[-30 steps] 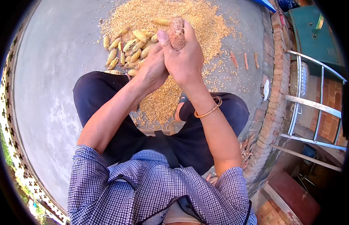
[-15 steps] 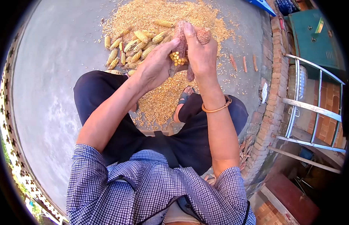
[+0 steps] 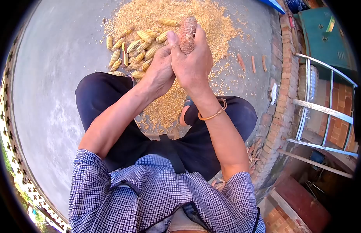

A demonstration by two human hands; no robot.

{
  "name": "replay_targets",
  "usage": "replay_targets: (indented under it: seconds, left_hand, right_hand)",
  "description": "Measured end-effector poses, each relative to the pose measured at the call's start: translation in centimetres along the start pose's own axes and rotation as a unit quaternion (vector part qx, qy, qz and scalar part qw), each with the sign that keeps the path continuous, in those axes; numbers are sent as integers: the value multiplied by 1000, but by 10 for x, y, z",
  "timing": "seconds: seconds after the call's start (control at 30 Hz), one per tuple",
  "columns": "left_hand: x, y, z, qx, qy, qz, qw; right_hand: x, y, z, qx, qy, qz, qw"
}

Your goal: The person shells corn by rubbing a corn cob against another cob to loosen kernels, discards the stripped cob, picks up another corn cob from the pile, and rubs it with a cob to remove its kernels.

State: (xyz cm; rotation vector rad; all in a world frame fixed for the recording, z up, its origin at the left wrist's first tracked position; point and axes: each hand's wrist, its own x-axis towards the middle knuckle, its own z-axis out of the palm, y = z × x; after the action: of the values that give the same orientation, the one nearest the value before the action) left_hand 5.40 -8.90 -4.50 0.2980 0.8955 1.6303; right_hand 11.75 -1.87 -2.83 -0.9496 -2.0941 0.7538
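A bare reddish corn cob (image 3: 187, 35) stands up out of my right hand (image 3: 194, 64), whose fingers are wrapped round it. Pressed against that hand from the left is my left hand (image 3: 161, 72), curled closed. Its fingertips are largely hidden behind the right hand. The corn cob it gripped a moment earlier is out of sight behind the hands. Ahead lies a pile of yellow corn ears (image 3: 143, 46), some partly stripped. Loose kernels (image 3: 165, 110) cover the ground between my feet, with a wider spread of kernels (image 3: 141, 15) beyond the ears.
Several thin reddish cob pieces (image 3: 253, 64) lie to the right of the kernels on the grey concrete floor (image 3: 48, 77). A low brick edge (image 3: 283, 93) runs along the right side, with a metal frame (image 3: 324, 110) and a green cabinet (image 3: 324, 39) past it.
My hands have come together and turned. My right hand has shifted left, covering the cob that showed a patch of yellow kernels; the bare cob's upper part now stands clear above it.
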Motion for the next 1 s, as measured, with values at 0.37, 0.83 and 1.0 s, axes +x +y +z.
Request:
replay_targets:
  seconds: [0.37, 0.83, 1.0]
  left_hand:
    - [6, 2, -9, 23, -32, 9, 999]
    - [-1, 16, -9, 111, -60, -31, 992]
    - [-2, 21, -12, 188, -110, -13, 976]
  right_hand:
    - [18, 17, -1, 165, -61, 171, 969]
    - [20, 20, -33, 413, -116, 252, 867]
    - [21, 24, -33, 423, -130, 239, 864]
